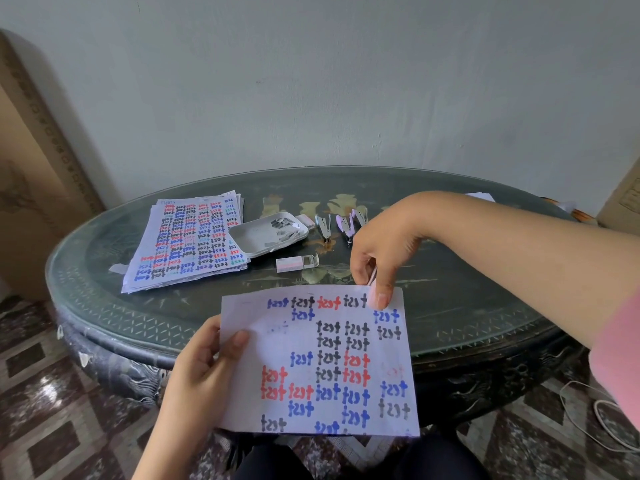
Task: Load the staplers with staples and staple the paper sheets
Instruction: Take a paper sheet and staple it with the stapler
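My left hand point(204, 362) grips the left edge of some paper sheets point(322, 362) covered in coloured "test" marks, held over the table's near edge. My right hand point(381, 251) holds a pale pink stapler point(372, 289) clamped on the sheets' top right corner, thumb pressing on it. Three more staplers point(341, 225) lie in a row at the table's middle. A white tray point(256, 242) holds loose staple strips. An open staple box point(298, 263) lies in front of the tray.
A thick stack of marked paper point(187, 237) lies at the left of the round glass-topped table point(485, 306). Another small box point(306, 220) sits behind the tray. A cardboard box point(31, 188) stands at the far left. White cable point(595, 417) lies on the floor at right.
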A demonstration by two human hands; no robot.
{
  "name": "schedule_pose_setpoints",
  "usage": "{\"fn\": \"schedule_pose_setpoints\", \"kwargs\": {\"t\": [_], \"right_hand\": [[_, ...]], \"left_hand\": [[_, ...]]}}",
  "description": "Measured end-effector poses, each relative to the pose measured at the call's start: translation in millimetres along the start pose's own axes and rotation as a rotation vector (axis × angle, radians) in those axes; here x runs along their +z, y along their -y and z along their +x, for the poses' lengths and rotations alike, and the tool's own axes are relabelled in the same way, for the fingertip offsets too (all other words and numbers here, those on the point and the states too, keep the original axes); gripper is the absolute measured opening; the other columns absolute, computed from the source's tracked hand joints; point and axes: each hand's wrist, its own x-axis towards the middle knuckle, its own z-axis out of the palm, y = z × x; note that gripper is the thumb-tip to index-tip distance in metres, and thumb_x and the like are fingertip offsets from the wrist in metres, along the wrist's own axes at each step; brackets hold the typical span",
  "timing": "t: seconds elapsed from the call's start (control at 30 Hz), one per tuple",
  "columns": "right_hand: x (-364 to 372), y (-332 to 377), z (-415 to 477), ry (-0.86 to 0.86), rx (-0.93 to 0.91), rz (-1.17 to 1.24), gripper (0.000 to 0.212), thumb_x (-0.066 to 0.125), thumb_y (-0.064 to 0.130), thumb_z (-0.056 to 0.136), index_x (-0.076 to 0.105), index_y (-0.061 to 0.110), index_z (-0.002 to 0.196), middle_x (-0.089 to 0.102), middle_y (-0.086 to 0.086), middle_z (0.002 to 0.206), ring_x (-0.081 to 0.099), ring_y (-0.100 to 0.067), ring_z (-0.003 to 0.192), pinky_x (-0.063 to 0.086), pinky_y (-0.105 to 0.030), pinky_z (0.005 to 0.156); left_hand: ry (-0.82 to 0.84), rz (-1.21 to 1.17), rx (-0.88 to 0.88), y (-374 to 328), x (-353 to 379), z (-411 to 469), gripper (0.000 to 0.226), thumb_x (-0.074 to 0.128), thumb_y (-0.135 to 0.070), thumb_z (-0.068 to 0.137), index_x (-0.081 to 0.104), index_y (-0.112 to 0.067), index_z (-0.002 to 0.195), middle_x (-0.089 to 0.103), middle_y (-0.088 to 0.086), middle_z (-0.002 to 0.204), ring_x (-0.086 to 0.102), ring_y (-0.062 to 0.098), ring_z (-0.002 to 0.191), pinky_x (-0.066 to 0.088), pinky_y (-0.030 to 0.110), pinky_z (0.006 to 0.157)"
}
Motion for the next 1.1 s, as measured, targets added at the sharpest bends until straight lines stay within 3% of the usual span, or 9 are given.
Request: {"fn": "schedule_pose_setpoints", "kwargs": {"t": [0.13,0.33,0.53,0.63,0.77,0.83,0.9,1.0,1.1], "right_hand": [[2.6,-2.1,1.4,-0.028,0.002,-0.022,0.016,0.073,0.034,0.081,0.058,0.029,0.078,0.059,0.01,0.084,0.058,-0.016,0.089,0.041,-0.022,0.069],[4.2,-3.6,1.7,-0.06,0.033,-0.047,0.029,0.073,0.034,0.081,0.068,0.012,0.099,0.062,0.005,0.084,0.055,-0.015,0.081,0.041,-0.022,0.066],[10.2,-16.6,3.3,-0.131,-0.018,-0.035,0.025,0.066,0.042,0.086,0.063,0.02,0.097,0.061,0.01,0.087,0.054,-0.008,0.077,0.039,-0.019,0.065],[17.6,-26.2,1.5,-0.167,-0.031,0.051,0.038,0.063,0.044,0.087,0.063,0.015,0.112,0.065,0.004,0.103,0.058,-0.012,0.089,0.043,-0.02,0.072],[36.9,-45.7,-6.2,-0.27,-0.053,0.279,0.037,0.06,0.046,0.09,0.061,0.027,0.12,0.062,0.013,0.115,0.058,-0.006,0.104,0.046,-0.024,0.088],[57.8,-58.9,-5.8,-0.408,-0.045,0.527,0.031,0.06,0.044,0.091,0.06,0.033,0.119,0.063,0.016,0.115,0.059,-0.006,0.105,0.048,-0.027,0.09],[86.3,-68.0,8.7,-0.682,0.013,0.745,0.027,0.057,0.042,0.091,0.062,0.031,0.115,0.066,0.009,0.11,0.061,-0.013,0.1,0.05,-0.033,0.087],[135.6,-69.1,51.7,-1.044,0.261,0.692,0.038,0.05,0.049,0.092,0.064,0.022,0.116,0.054,0.003,0.1,0.055,-0.015,0.091,0.045,-0.028,0.078],[171.2,-63.5,87.6,-1.145,0.45,0.61,0.042,0.05,0.047,0.094,0.058,0.022,0.127,0.049,0.006,0.103,0.048,-0.016,0.099,0.042,-0.028,0.083]], "left_hand": [[-0.006,-0.015,-0.016,3.7,2.6,0.3,0.014,0.055,-0.018,0.085,0.065,-0.024,0.094,0.072,0.006,0.082,0.066,0.018,0.068,0.055,0.035,0.057],[-0.007,-0.033,-0.013,4.6,8.0,-0.1,0.015,0.057,-0.028,0.078,0.067,-0.036,0.085,0.071,0.009,0.083,0.065,0.023,0.069,0.052,0.049,0.068],[-0.034,-0.017,-0.014,5.5,7.5,2.6,0.014,0.056,-0.031,0.078,0.067,-0.038,0.085,0.07,0.005,0.08,0.064,0.018,0.064,0.053,0.045,0.061],[-0.043,-0.01,-0.021,6.1,6.4,5.4,0.015,0.055,-0.028,0.083,0.066,-0.038,0.084,0.07,0.006,0.08,0.064,0.018,0.063,0.054,0.043,0.059],[-0.051,0.02,-0.022,10.1,2.2,8.0,0.024,0.054,-0.019,0.09,0.066,-0.038,0.083,0.07,0.006,0.078,0.066,0.019,0.061,0.056,0.037,0.051],[-0.072,0.021,-0.029,12.6,-0.7,9.4,0.025,0.054,-0.017,0.092,0.066,-0.037,0.084,0.07,0.007,0.079,0.066,0.02,0.06,0.056,0.037,0.05],[-0.105,0.016,-0.04,14.9,-3.4,11.1,0.022,0.054,-0.016,0.092,0.066,-0.034,0.088,0.071,0.006,0.08,0.066,0.018,0.06,0.055,0.036,0.051],[-0.138,0.014,-0.051,17.8,-4.4,13.8,0.017,0.055,-0.016,0.091,0.065,-0.03,0.092,0.072,0.005,0.08,0.066,0.02,0.061,0.055,0.04,0.055],[-0.144,0.033,-0.051,18.2,-4.0,15.4,0.014,0.056,-0.016,0.091,0.064,-0.026,0.094,0.072,0.005,0.079,0.066,0.025,0.064,0.055,0.043,0.059]]}}
